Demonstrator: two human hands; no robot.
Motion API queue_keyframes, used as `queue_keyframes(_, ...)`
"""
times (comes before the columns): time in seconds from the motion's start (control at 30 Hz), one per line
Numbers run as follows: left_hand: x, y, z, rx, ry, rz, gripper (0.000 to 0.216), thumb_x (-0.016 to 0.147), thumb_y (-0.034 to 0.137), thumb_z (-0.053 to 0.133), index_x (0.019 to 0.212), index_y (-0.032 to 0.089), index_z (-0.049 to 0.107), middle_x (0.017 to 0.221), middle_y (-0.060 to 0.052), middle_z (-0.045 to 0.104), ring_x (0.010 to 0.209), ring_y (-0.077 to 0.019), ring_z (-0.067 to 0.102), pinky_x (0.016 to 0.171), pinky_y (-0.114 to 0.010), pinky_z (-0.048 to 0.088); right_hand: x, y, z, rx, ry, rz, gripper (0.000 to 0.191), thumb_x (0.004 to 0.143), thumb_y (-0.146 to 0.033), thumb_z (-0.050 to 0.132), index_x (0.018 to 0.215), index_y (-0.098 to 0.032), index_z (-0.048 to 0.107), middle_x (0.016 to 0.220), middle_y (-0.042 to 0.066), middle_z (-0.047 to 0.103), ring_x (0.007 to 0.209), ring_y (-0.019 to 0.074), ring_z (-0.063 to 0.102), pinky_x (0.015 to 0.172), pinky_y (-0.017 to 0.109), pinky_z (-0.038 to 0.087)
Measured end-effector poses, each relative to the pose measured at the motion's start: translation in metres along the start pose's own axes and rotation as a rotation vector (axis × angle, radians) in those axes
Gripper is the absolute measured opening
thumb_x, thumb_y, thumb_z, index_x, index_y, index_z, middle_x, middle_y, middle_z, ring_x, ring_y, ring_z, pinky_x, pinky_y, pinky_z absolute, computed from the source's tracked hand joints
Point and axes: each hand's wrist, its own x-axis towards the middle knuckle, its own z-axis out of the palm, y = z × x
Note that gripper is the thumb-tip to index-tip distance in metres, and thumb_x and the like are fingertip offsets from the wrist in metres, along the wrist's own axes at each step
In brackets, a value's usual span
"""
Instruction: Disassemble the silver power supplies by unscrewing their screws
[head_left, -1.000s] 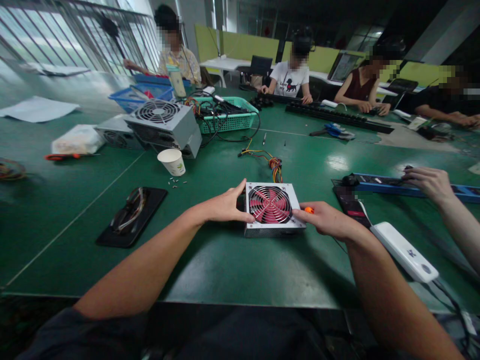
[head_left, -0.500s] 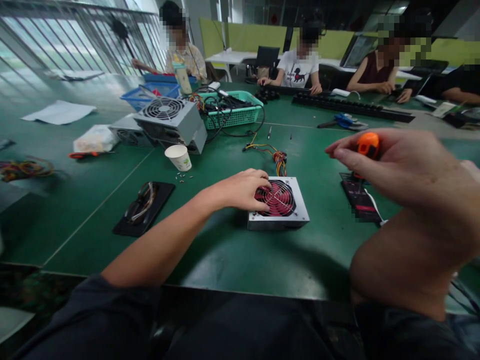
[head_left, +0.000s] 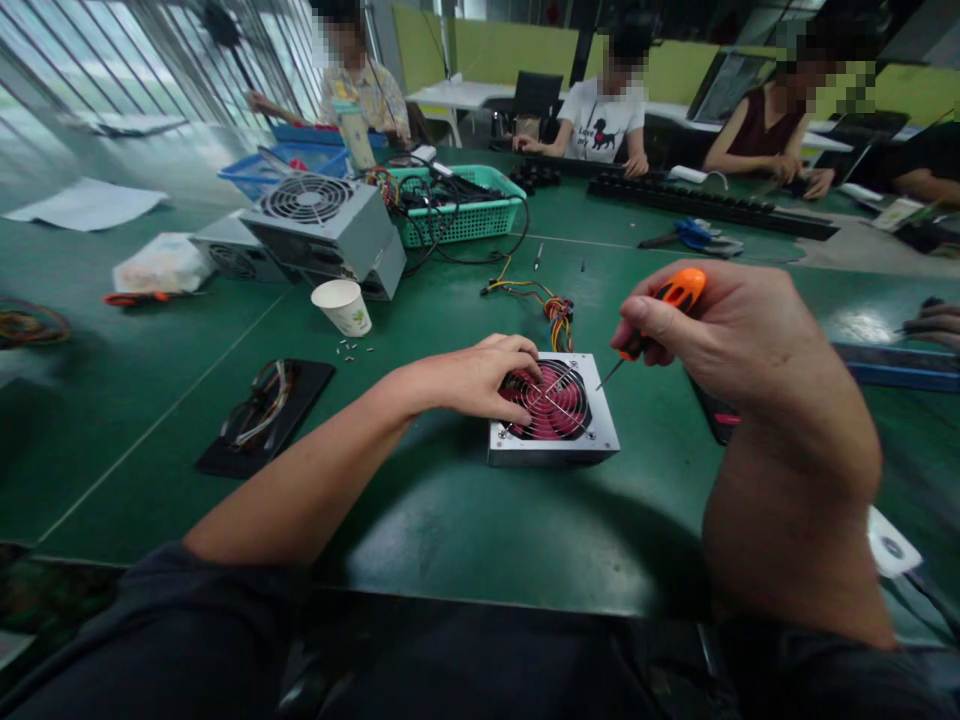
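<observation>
A silver power supply unit (head_left: 603, 420) lies on the green table with its red fan and wire grille facing up. My left hand (head_left: 480, 378) rests over its left side, thumb and fingers curled onto the grille. My right hand (head_left: 720, 320) grips an orange-and-black screwdriver (head_left: 682, 289). The screwdriver's thin shaft slants down to the left, its tip by the unit's right edge; whether it touches I cannot tell. Coloured cables (head_left: 559, 312) run out behind the unit. Part of a dark phone (head_left: 716, 415) shows beneath my right hand.
To the left are a paper cup (head_left: 342, 305) with several screws beside it, and a black tray (head_left: 307, 395) holding glasses. Farther back stand stacked grey power supplies (head_left: 330, 225) and a green basket (head_left: 465, 232) of cables. Blue-handled pliers (head_left: 697, 236) lie back right. Several people sit across the table.
My right hand has moved left with the screwdriver, bringing its tip down to the power supply's right edge. My left hand keeps its place on the unit. The view has shifted slightly.
</observation>
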Motion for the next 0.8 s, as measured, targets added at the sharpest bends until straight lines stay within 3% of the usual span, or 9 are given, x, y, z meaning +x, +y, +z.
queue_keyframes(0.13,-0.001,0.0,-0.002,0.015,-0.012,-0.006,0.055,0.082,0.051,0.075,0.125,0.018,0.064,0.142,-0.012,0.049,0.133,-0.0275,0.047,0.113,-0.038,0.04,0.006,0.015,0.007,-0.044,-0.014,0.021,0.025,0.08,-0.044,0.078,0.087,-0.02,0.073,0.071,0.003,0.071,0.06,0.0173,0.062,0.054,0.032,0.046)
queue_keyframes(0.3,-0.004,0.003,-0.004,0.037,-0.055,-0.014,0.065,0.083,0.06,0.071,0.131,0.018,0.06,0.151,-0.015,0.043,0.142,-0.0305,0.041,0.118,-0.04,0.035,0.01,0.026,0.012,-0.007,0.031,-0.004,0.024,0.082,-0.038,0.075,0.095,-0.02,0.071,0.079,0.003,0.073,0.07,0.0203,0.065,0.062,0.035,0.049)
queue_keyframes(0.4,-0.007,0.008,-0.003,0.083,-0.114,-0.081,0.095,0.071,0.072,0.074,0.146,0.02,0.048,0.163,-0.02,0.026,0.152,-0.0393,0.025,0.121,-0.048,0.029,0.013,0.029,0.015,-0.105,0.089,-0.001,0.023,0.082,-0.04,0.075,0.093,-0.02,0.07,0.078,0.003,0.071,0.069,0.0205,0.063,0.063,0.036,0.048)
queue_keyframes(0.5,-0.009,0.013,0.001,0.135,-0.143,-0.156,0.128,0.058,0.081,0.076,0.159,0.02,0.025,0.167,-0.025,0.015,0.154,-0.0467,0.015,0.121,-0.057,0.025,0.014,0.027,0.019,-0.198,0.109,-0.014,0.022,0.082,-0.04,0.073,0.091,-0.02,0.069,0.076,0.003,0.07,0.067,0.0194,0.061,0.063,0.035,0.045)
queue_keyframes(0.6,-0.01,0.017,0.004,0.146,-0.132,-0.147,0.135,0.058,0.083,0.073,0.161,0.018,0.016,0.164,-0.026,0.02,0.152,-0.0442,0.021,0.12,-0.053,0.029,0.013,0.022,0.024,-0.232,0.019,-0.064,0.018,0.085,-0.037,0.069,0.09,-0.02,0.068,0.078,0.002,0.069,0.068,0.0176,0.059,0.064,0.033,0.042)
queue_keyframes(0.8,-0.008,0.016,0.002,0.156,-0.081,-0.109,0.119,0.062,0.078,0.072,0.156,0.02,0.029,0.153,-0.02,0.039,0.143,-0.0392,0.037,0.115,-0.046,0.038,0.01,0.015,0.032,-0.204,-0.004,-0.094,0.017,0.087,-0.036,0.067,0.09,-0.019,0.066,0.079,0.002,0.068,0.069,0.0157,0.056,0.064,0.03,0.039)
